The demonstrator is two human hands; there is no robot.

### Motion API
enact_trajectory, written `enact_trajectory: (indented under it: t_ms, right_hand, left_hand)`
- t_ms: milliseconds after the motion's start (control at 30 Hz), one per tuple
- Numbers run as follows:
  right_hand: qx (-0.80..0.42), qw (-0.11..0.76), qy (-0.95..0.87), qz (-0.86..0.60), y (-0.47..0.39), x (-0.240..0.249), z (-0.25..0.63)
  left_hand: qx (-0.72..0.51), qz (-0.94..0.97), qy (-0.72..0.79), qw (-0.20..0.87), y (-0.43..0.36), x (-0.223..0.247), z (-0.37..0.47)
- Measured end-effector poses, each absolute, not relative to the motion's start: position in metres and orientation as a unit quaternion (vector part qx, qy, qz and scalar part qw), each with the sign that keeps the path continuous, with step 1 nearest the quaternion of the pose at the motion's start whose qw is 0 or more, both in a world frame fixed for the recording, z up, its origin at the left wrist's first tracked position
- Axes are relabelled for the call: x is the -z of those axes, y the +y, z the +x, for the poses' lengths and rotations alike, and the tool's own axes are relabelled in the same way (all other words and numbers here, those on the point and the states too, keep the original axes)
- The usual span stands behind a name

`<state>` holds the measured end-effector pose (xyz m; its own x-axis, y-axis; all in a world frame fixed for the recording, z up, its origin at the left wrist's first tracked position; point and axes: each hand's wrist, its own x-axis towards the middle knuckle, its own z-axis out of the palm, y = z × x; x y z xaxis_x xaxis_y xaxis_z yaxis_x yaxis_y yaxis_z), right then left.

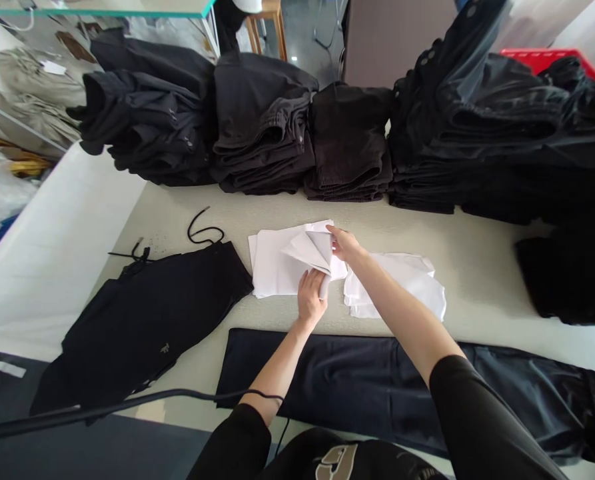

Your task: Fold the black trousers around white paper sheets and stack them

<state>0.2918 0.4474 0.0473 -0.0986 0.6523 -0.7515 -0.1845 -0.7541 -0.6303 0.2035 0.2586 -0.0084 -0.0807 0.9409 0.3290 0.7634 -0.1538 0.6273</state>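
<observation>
Head view, left grip (312,298) and right grip (344,243), each partly hidden, pinching white sheets (311,248), black clothes (572,277) cropped at right.

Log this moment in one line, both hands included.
left hand: holding folded white sheets, near edge; right hand: holding their far corner; under: white stack; beside stack: black garment, white pile

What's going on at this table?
A person's left hand and right hand hold some bent white sheets over a white pile. Another white pile lies to the right. A black garment lies left, a dark one in front, and folded stacks line the far side.
</observation>
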Motion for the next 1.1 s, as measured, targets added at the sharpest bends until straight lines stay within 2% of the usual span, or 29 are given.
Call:
enact_trajectory:
  t_ms: [200, 333, 433, 567, 700, 833, 1100]
  right_hand:
    - [-0.683, 0.296, -0.283, -0.605, 0.457, -0.027, 0.315]
    - [-0.632, 0.301, -0.342, -0.627, 0.458, -0.012, 0.325]
    - [-0.618, 0.310, -0.374, -0.618, 0.454, -0.007, 0.332]
    - [-0.589, 0.314, -0.442, -0.599, 0.445, -0.009, 0.335]
    - [-0.549, 0.246, -0.525, -0.602, 0.440, -0.012, 0.335]
    - [-0.524, 0.136, -0.549, -0.637, 0.439, -0.005, 0.340]
    - [-0.522, 0.175, -0.563, -0.617, 0.438, 0.012, 0.340]
  left_hand:
    - [-0.207, 0.756, 0.588, 0.199, 0.266, 0.010, 0.229]
    - [-0.257, 0.766, 0.530, 0.258, 0.301, 0.008, 0.203]
    - [-0.294, 0.718, 0.590, 0.224, 0.354, 0.001, 0.165]
    - [-0.200, 0.737, 0.595, 0.251, 0.424, -0.005, 0.131]
    - [-0.063, 0.768, 0.589, 0.245, 0.452, -0.006, 0.126]
    - [-0.020, 0.788, 0.572, 0.226, 0.455, -0.006, 0.111]
    - [0.097, 0.690, 0.652, 0.300, 0.453, -0.014, 0.028]
